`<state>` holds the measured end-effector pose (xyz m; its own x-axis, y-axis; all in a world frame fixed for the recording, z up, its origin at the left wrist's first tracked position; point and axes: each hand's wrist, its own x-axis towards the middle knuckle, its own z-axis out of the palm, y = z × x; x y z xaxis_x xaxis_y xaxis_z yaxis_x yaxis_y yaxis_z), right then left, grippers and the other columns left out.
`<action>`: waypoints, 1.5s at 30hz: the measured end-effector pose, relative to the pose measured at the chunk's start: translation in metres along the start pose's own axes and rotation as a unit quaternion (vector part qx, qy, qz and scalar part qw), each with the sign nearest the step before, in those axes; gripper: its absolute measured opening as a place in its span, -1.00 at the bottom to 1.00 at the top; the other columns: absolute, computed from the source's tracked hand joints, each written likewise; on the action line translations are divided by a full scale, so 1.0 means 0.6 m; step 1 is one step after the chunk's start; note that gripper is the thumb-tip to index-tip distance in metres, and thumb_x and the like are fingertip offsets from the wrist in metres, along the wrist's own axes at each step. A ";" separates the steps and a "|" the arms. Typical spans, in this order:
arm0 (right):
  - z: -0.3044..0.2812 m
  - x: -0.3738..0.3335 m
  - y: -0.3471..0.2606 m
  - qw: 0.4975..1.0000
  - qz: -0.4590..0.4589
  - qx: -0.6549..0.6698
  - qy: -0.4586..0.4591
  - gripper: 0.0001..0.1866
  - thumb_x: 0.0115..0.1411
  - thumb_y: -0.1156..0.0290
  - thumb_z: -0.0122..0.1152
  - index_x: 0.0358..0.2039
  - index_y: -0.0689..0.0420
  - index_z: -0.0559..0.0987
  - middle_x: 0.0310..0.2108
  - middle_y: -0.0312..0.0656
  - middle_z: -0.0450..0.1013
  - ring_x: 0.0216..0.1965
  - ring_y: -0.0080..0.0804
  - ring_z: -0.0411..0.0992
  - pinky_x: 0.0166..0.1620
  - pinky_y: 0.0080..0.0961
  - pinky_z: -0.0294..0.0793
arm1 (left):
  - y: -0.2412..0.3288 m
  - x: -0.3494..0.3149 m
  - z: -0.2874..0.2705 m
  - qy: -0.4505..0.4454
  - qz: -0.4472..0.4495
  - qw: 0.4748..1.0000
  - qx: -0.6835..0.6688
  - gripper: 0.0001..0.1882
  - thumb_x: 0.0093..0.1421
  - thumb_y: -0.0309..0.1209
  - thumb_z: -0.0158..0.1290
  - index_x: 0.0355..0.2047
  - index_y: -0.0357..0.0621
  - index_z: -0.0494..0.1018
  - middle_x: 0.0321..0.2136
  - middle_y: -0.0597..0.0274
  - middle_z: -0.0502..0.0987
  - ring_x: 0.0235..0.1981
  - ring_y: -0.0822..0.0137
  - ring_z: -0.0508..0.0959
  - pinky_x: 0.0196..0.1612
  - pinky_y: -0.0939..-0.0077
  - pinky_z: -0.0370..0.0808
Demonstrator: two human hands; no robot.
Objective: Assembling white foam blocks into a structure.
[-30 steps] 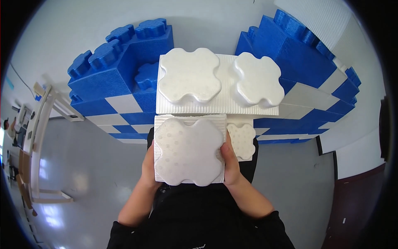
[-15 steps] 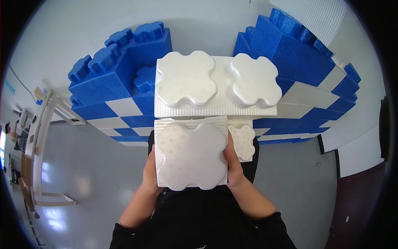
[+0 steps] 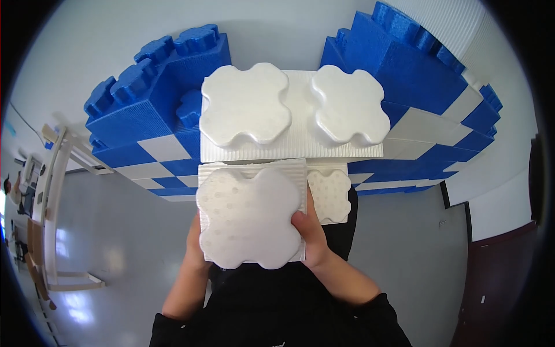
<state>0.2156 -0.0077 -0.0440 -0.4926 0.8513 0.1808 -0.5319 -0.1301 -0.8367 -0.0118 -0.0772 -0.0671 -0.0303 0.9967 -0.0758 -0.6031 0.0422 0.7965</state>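
Between my two hands is a large white foam building block (image 3: 251,220) with one clover-shaped stud facing up. My left hand (image 3: 198,243) presses against its left side, the fingers mostly hidden behind it. On its right side my right hand (image 3: 313,234) grips, thumb against the stud's edge. Just beyond sits a longer white block (image 3: 300,147) with two clover studs, close to the far edge of the held one. Lower down, partly covered by the held block, shows another white stud block (image 3: 330,196) with small dimples.
Stacks of blue and white foam blocks stand on both sides, a left stack (image 3: 136,121) and a taller right stack (image 3: 404,75), with a pale wall behind. At far left is a white wooden frame (image 3: 55,214) on the grey floor (image 3: 133,231). A dark red door (image 3: 494,283) is at right.
The held block and both hands have shifted slightly left in view, and so have the long block and stacks. My right thumb now rests farther over the stud's edge.
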 end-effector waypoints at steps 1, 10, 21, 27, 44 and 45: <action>0.001 0.002 0.000 1.000 -0.002 -0.020 0.000 0.00 0.37 0.14 0.02 0.50 0.28 -0.36 0.53 0.04 -0.25 0.53 -0.21 -0.25 0.49 -0.31 -0.28 | -0.003 -0.001 0.000 0.001 -0.005 1.000 0.001 -0.35 0.50 -0.04 -0.30 0.39 -0.28 0.14 0.25 -0.07 0.40 0.22 0.09 0.47 0.21 0.22 0.45; -0.005 0.001 -0.005 0.999 -0.003 -0.032 -0.010 -0.01 0.39 0.14 0.00 0.49 0.33 -0.37 0.52 0.06 -0.27 0.53 -0.20 -0.33 0.49 -0.28 -0.34 | -0.031 -0.018 -0.026 0.066 0.014 0.993 -0.097 -0.35 0.48 -0.03 -0.26 0.39 -0.23 0.18 0.22 -0.04 0.44 0.17 0.03 0.52 0.17 0.17 0.49; -0.035 -0.006 0.022 0.997 -0.033 -0.058 -0.034 0.00 0.39 0.06 0.01 0.50 0.32 -0.34 0.54 0.05 -0.27 0.54 -0.17 -0.29 0.49 -0.26 -0.35 | -0.063 -0.009 -0.028 0.063 0.007 0.996 -0.067 -0.37 0.48 -0.01 -0.26 0.39 -0.16 0.18 0.21 -0.06 0.44 0.16 0.02 0.53 0.17 0.09 0.53; -0.024 -0.001 0.018 0.999 -0.043 -0.022 -0.018 0.00 0.37 0.05 0.06 0.51 0.30 -0.26 0.53 0.03 -0.20 0.54 -0.20 -0.24 0.50 -0.31 -0.33 | -0.048 0.010 -0.016 0.021 0.042 0.999 0.011 -0.35 0.46 -0.02 -0.21 0.40 -0.17 0.15 0.23 -0.06 0.42 0.17 0.04 0.53 0.17 0.11 0.53; -0.021 -0.003 0.013 0.998 -0.003 -0.051 0.035 -0.04 0.33 0.08 0.13 0.51 0.30 -0.12 0.49 0.02 -0.05 0.50 -0.18 -0.12 0.48 -0.26 -0.24 | -0.034 0.004 -0.005 0.025 0.057 0.997 0.053 -0.28 0.40 -0.07 -0.05 0.42 -0.22 0.09 0.27 -0.11 0.38 0.22 0.02 0.48 0.21 0.15 0.47; -0.017 -0.005 0.008 0.998 -0.001 -0.043 0.039 -0.02 0.31 0.10 0.16 0.51 0.30 -0.11 0.48 0.06 -0.06 0.50 -0.13 -0.12 0.48 -0.23 -0.24 | -0.034 0.003 -0.008 0.041 0.032 0.999 0.011 -0.12 0.34 -0.01 0.07 0.47 -0.21 -0.01 0.31 -0.20 0.31 0.29 -0.03 0.42 0.27 0.12 0.41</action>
<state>0.2216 -0.0058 -0.0540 -0.4347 0.8888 0.1448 -0.4707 -0.0872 -0.8780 -0.0032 -0.0763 -0.0863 -0.1329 0.9885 -0.0724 -0.5803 -0.0184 0.8142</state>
